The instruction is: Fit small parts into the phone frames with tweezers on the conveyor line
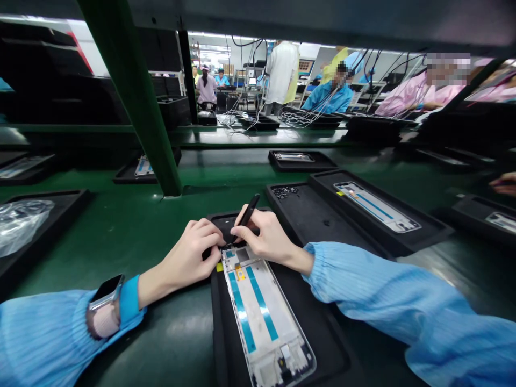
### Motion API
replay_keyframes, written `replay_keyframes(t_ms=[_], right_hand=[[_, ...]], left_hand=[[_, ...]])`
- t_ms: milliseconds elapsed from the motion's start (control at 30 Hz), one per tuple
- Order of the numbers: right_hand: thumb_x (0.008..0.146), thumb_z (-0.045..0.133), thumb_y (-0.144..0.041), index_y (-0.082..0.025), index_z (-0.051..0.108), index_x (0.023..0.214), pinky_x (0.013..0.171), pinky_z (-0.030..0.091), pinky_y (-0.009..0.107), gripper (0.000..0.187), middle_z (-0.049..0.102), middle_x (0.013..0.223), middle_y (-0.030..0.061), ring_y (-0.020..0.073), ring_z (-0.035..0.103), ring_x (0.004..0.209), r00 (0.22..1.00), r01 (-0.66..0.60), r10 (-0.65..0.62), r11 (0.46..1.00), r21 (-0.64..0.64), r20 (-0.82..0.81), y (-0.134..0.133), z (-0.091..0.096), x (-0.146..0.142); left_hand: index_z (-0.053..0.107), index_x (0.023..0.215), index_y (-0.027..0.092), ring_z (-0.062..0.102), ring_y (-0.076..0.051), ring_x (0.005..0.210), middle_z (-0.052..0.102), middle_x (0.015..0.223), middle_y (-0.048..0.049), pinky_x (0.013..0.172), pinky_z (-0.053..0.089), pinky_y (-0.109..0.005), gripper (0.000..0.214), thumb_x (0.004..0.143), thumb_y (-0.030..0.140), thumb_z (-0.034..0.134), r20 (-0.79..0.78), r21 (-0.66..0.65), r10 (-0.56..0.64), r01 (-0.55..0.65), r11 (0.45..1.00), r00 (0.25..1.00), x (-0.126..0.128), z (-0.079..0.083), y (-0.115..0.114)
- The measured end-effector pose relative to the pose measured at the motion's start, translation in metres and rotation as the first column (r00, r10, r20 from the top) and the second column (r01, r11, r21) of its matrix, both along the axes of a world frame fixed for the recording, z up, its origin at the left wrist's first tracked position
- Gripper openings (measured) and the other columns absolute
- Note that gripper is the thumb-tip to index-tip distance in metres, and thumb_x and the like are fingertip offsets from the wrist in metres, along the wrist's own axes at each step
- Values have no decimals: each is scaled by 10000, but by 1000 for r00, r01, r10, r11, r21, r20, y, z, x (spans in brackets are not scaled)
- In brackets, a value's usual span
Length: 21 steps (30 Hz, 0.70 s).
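Observation:
A silvery phone frame [278, 301] with blue adhesive strips lies in a black foam tray [322, 333] in front of me. My left hand [197, 250] has its fingers closed at the frame's upper left corner, next to a small yellow tab; their tips are partly hidden. My right hand [264, 234] grips a black pen-shaped tool [249, 210], slanted down toward the frame's top edge. The tool's tip is hard to make out among the fingertips.
To the right, a black tray [322, 215] holds small dark parts [284, 192], beside another tray with a second phone frame [377, 207]. Crumpled clear plastic [24, 223] lies in a left tray. A green post [133, 97] rises beyond my left hand. People work farther back.

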State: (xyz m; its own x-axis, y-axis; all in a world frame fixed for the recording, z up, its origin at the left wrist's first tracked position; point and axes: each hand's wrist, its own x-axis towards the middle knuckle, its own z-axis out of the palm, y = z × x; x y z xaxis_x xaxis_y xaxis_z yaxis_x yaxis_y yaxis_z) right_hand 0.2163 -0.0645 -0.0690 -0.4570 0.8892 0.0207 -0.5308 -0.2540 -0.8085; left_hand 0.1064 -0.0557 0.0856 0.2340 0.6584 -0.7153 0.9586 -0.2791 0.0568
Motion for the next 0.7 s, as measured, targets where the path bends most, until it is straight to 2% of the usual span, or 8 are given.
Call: replay_keyframes(t_ms=[167, 333, 567, 700], right_hand=[[817, 543, -208, -156, 517, 731, 535, 424, 229, 103, 557, 672, 2, 109, 535, 549, 1000, 3, -3, 999, 36, -15, 0, 0, -2], [791, 568, -172, -146, 545, 719, 547, 414, 225, 80, 557, 666, 4, 112, 535, 573, 999, 38, -37, 991, 129, -11, 1, 1, -1], [818, 546, -205, -152, 518, 733, 526, 422, 226, 104, 557, 643, -4, 107, 530, 534, 999, 3, -3, 1000, 2, -37, -1, 1, 0], [805, 560, -186, -149, 536, 723, 537, 423, 226, 93, 550, 658, -3, 107, 531, 551, 1000, 8, -8, 999, 44, -20, 0, 1, -1]], left_hand=[[595, 780, 150, 511, -181, 831, 623, 813, -35, 714, 354, -343, 186, 759, 64, 431, -4, -9, 11, -11, 1000, 1000, 0, 0, 0], [584, 775, 152, 512, -185, 847, 628, 824, -35, 720, 357, -346, 181, 762, 64, 426, -4, -15, 19, -19, 1000, 1000, 1, 0, 1], [582, 783, 151, 512, -181, 833, 617, 824, -36, 719, 360, -342, 177, 765, 64, 429, -7, -14, 15, -15, 1000, 1000, 0, 0, 0], [580, 772, 149, 513, -181, 824, 610, 806, -36, 713, 360, -341, 180, 761, 60, 424, -5, -13, 14, -14, 1000, 1000, 0, 0, 0]])
